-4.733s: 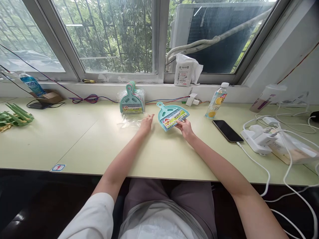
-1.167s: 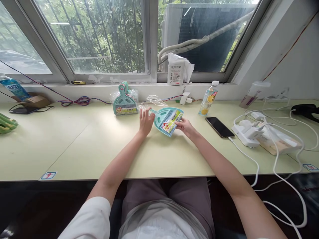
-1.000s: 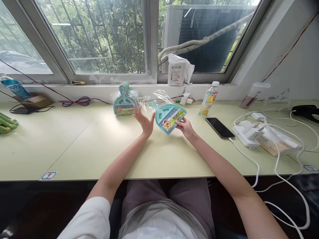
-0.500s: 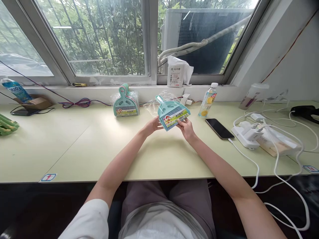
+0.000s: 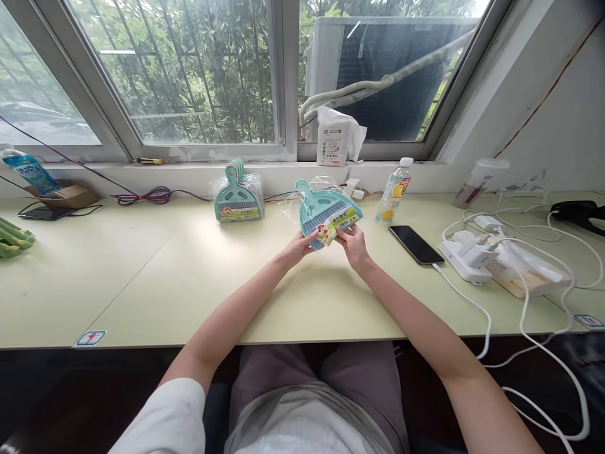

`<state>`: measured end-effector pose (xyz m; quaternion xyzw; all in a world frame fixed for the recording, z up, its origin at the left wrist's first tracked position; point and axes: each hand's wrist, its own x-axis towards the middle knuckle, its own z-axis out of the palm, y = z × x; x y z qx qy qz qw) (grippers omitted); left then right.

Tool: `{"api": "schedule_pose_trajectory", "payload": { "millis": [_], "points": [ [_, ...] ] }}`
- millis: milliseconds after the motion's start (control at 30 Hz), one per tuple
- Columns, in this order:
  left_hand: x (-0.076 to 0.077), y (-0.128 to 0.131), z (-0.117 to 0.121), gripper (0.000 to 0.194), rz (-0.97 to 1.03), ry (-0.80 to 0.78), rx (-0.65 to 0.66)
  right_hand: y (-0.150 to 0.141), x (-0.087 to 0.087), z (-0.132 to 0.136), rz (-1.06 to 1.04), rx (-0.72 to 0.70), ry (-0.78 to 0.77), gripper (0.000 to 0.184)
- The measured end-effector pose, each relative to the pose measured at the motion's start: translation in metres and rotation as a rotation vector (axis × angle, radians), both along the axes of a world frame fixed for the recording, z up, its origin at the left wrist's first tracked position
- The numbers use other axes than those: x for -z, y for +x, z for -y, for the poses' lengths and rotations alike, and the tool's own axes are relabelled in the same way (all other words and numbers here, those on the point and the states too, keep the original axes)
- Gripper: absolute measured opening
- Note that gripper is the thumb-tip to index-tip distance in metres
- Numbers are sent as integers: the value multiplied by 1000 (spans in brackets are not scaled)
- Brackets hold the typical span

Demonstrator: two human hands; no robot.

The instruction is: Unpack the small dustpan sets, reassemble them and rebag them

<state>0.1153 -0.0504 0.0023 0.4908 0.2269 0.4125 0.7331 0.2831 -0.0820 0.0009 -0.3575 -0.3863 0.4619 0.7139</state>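
Note:
Both my hands hold a teal dustpan and brush set (image 5: 316,203), tilted above the table, with clear plastic wrap around its handle end. A printed label (image 5: 339,222) crosses its lower front. My left hand (image 5: 299,246) grips the lower left corner, its thumb over the front by the label. On the lower right edge, my right hand (image 5: 354,244) pinches the set by the label's bottom. Farther back to the left, a stack of similar dustpan sets (image 5: 236,195) stands upright in clear plastic.
To the right are a drink bottle (image 5: 394,192), a phone (image 5: 416,244) on a white cable and a power strip (image 5: 467,261) with tangled cords. A tissue pack (image 5: 333,142) sits on the sill. At far left, a blue bottle (image 5: 34,173) leans on a cardboard box (image 5: 75,193).
My left hand has shifted right and its thumb has come onto the front of the set. The label's left end now looks bent. My right hand stays nearly in place.

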Motion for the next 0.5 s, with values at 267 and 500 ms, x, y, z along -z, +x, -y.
{"api": "schedule_pose_trajectory", "payload": {
  "millis": [267,500],
  "points": [
    [2,12,7,64,-9,112,-292,-3,5,0,-5,8,-22,41],
    [17,18,10,43,-143,376,-635,-7,4,1,-53,-55,-25,38]
  ]
}}
